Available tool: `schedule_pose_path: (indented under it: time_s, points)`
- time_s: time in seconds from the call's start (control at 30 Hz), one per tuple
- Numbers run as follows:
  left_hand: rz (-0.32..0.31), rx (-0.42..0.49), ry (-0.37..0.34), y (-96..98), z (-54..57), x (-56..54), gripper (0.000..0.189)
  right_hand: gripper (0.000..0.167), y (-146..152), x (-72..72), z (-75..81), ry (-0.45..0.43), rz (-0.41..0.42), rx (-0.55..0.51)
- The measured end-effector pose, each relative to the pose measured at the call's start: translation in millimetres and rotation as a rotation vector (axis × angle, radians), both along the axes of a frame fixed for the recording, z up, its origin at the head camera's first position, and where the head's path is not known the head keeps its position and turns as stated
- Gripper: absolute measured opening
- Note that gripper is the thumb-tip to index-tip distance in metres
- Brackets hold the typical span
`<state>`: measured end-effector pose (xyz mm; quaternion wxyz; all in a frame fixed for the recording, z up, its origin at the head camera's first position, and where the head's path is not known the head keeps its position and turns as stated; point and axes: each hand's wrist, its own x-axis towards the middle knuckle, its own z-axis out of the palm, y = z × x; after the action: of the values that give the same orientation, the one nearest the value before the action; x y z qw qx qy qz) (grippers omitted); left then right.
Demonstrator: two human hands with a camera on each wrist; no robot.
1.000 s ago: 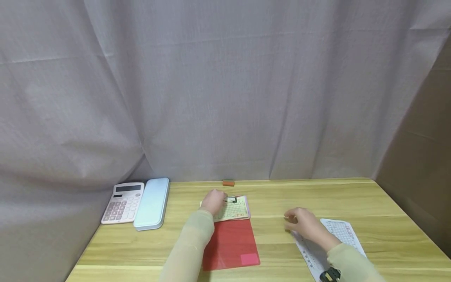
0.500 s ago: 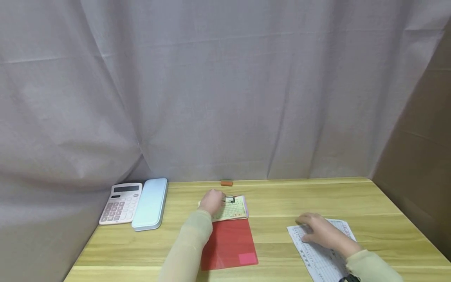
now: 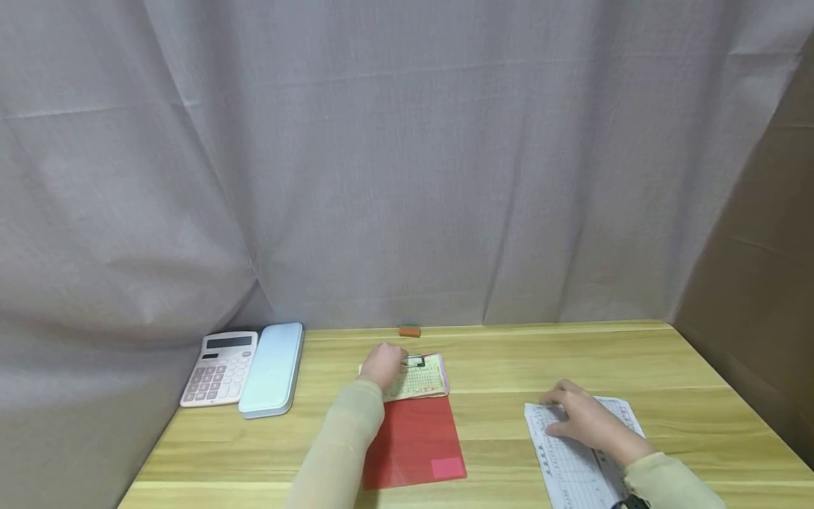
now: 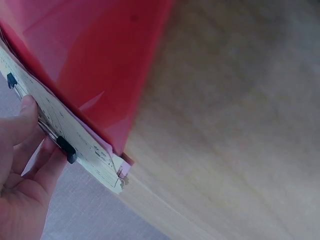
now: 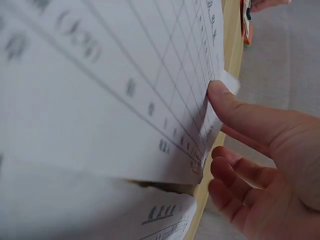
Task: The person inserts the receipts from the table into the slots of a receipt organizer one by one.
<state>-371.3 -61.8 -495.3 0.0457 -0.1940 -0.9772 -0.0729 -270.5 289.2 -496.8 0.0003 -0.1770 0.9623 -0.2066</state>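
Note:
A red clipboard [image 3: 413, 435] lies mid-table, with pale yellow printed slips [image 3: 425, 382] across its far end. My left hand [image 3: 383, 365] pinches the wire clip [image 3: 416, 361] there. In the left wrist view its thumb lies on the wire between black ends [image 4: 65, 149], fingers on the other side. To the right lies a stack of white printed sheets [image 3: 569, 466]. My right hand [image 3: 588, 420] pinches the edge of the top sheet [image 5: 100, 115]: the thumb presses its face, a finger goes behind it, and the other fingers curl below. Another sheet [image 5: 172, 220] shows beneath.
On the left a pink-and-white calculator [image 3: 219, 369] stands beside a light blue case [image 3: 272, 369]. A small orange-brown block [image 3: 410, 331] sits at the table's back edge. Grey cloth [image 3: 407, 162] hangs behind the wooden table [image 3: 496, 367].
My right hand has moved right and back onto the white sheets' far edge. The sheets have since shifted slightly right and turned a little. My left hand has stayed at the clip.

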Motion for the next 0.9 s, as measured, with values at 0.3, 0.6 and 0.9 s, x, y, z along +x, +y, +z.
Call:
schedule_pose_path:
  time_s: [0.3,0.6,0.9]
  points:
    - [0.004,-0.008,-0.01,2.8,2.6,0.7,0.011,0.046,3.2,-4.6,-0.8,-0.036,-0.057,-0.034]
    - [0.011,-0.007,-0.031,1.3,1.4,-1.2,0.01,0.012,5.3,-6.4,5.2,-0.045,-0.082,-0.107]
    - [0.013,-0.011,-0.031,1.3,2.7,0.3,0.011,0.007,5.9,-7.0,9.1,-0.029,-0.072,-0.219]
